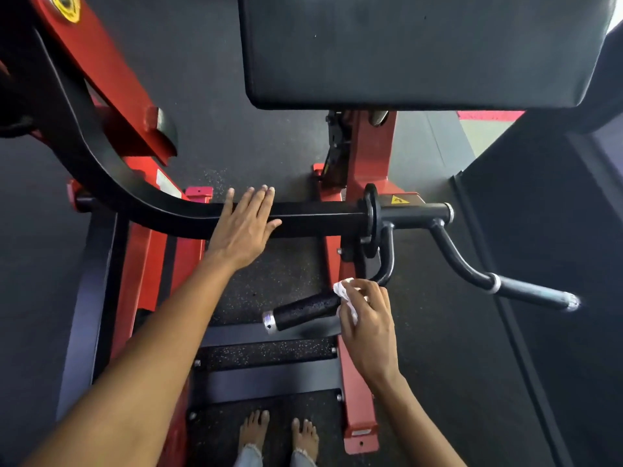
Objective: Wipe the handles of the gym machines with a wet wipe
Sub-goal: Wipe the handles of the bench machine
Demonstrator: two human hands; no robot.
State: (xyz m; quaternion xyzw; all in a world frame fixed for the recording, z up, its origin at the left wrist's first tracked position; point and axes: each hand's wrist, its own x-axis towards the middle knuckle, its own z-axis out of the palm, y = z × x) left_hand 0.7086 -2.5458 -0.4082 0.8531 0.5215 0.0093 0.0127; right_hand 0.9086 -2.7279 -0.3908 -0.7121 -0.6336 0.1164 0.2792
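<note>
The near handle [305,311] juts left with open floor [269,274] above it, up to the black crossbar [317,219] that bars the way beyond. To its right a curved support tube [387,261] crowds the grip's inner end. The far handle [536,291] on the right hangs free, dark floor around it.

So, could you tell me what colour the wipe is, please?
White: the wipe is in the right hand, clearest in the head view.
</note>
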